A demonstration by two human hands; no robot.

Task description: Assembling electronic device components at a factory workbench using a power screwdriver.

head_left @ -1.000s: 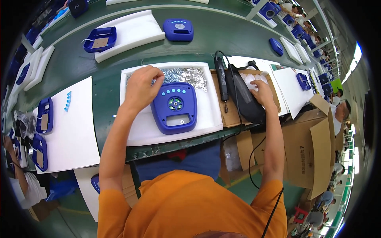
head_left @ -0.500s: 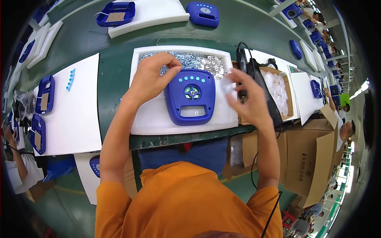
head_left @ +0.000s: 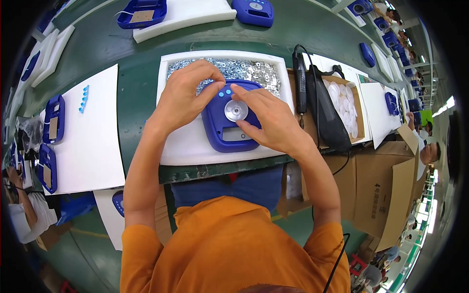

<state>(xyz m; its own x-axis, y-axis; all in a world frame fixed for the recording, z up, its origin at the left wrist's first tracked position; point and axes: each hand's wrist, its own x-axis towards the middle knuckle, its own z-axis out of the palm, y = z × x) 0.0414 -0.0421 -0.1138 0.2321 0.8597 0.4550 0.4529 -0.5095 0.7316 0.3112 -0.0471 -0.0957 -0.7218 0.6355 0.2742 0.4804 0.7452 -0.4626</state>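
A blue plastic housing [head_left: 215, 128] with a row of light-blue buttons lies on the white foam tray. On its middle sits a clear round plastic disc [head_left: 236, 111], covering the round button area. My right hand [head_left: 271, 117] hovers over the housing's right side, thumb and fingers spread around the disc, thumb near its lower edge; some buttons are hidden beneath. At the housing's upper left corner, my left hand [head_left: 185, 95] has thumb and forefinger pinched together. What that pinch holds, if anything, is too small to see.
Small metal parts [head_left: 244, 72] fill the back of the foam tray [head_left: 183, 151]. To its right are a black power screwdriver [head_left: 300, 83] and a cardboard box of clear discs [head_left: 343, 105]. Blue shells [head_left: 54, 119] lie on a white board at left; large cartons [head_left: 381, 180] stand at right.
My right hand has moved left from beside the housing, bringing the clear disc onto its middle. The left hand stays pinched at the upper left corner.
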